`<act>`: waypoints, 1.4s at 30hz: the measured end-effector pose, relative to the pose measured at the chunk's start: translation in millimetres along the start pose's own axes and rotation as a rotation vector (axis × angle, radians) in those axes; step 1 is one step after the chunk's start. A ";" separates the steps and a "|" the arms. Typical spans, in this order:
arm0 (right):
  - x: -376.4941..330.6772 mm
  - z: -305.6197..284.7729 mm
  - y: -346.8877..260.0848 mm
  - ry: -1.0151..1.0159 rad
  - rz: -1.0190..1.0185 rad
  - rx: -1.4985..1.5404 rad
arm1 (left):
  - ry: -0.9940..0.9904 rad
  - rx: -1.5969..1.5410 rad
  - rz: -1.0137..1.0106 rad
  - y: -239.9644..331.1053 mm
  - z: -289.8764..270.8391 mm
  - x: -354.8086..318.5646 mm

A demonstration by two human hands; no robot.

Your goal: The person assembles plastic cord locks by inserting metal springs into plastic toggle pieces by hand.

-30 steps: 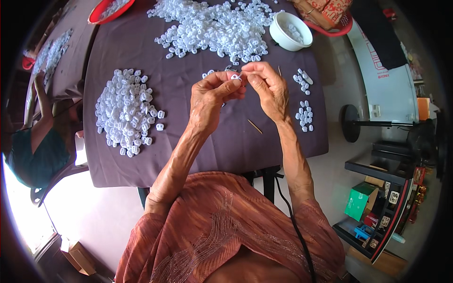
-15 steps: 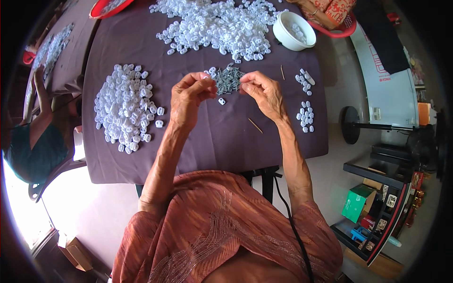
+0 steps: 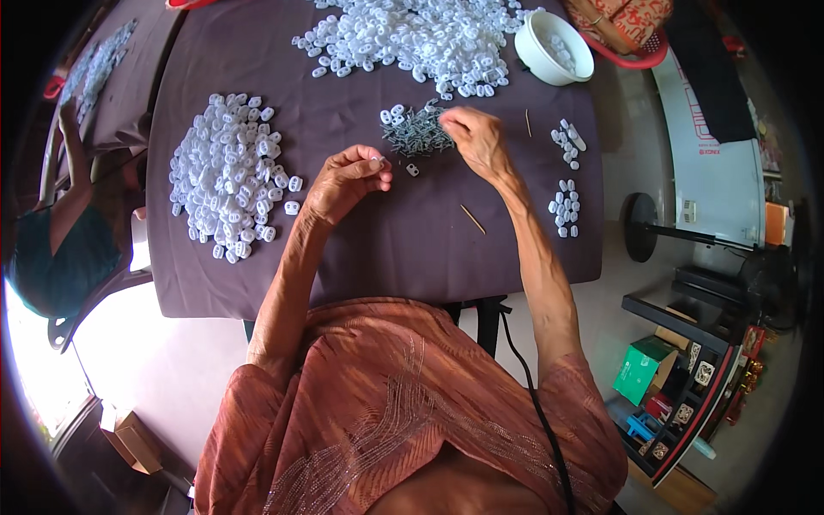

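My left hand (image 3: 345, 178) hovers over the dark purple tablecloth (image 3: 386, 249) and pinches a small white plastic piece (image 3: 375, 160) at its fingertips. My right hand (image 3: 472, 137) reaches to a small heap of grey metal pins (image 3: 415, 134), its fingers pinched together at the heap's right edge; what they hold is hidden. One loose white piece (image 3: 413, 170) lies just below the pins. A heap of white plastic pieces (image 3: 227, 176) lies left of my left hand.
A larger spread of white pieces (image 3: 412, 39) covers the far side, beside a white bowl (image 3: 554, 49). Two small clusters of pieces (image 3: 564, 176) and thin wooden sticks (image 3: 472, 220) lie at right. Another person (image 3: 51, 249) sits at left. Shelving (image 3: 687, 378) stands right.
My hands, joined near the middle a second ago, have parted: the left drew back with a white piece, the right moved forward to the metal pins.
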State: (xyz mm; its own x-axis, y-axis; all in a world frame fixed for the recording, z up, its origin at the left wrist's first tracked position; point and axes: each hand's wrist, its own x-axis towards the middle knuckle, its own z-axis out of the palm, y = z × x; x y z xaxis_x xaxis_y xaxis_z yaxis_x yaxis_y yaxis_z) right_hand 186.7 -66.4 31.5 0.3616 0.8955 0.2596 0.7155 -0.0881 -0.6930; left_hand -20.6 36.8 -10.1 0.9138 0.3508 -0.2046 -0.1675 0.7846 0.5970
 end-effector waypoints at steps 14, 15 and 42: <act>48.4 45.1 1.4 -0.131 -0.416 -0.420 | -0.036 -0.049 0.026 -0.5 -2.8 -1.7; 47.4 43.4 1.8 -0.150 -0.347 -0.330 | -0.041 -0.047 0.028 -0.3 -2.1 -1.6; -10.7 -39.1 -95.7 0.135 0.169 0.580 | 0.054 -0.097 0.206 18.6 116.7 2.9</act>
State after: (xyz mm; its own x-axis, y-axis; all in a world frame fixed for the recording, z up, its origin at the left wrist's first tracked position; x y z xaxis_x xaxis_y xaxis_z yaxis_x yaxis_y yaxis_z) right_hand 137.7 -84.6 121.3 0.5412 0.8233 0.1713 0.2144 0.0618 -0.9748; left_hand 22.2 -7.3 90.9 0.8358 0.5337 -0.1285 -0.3859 0.7377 0.5539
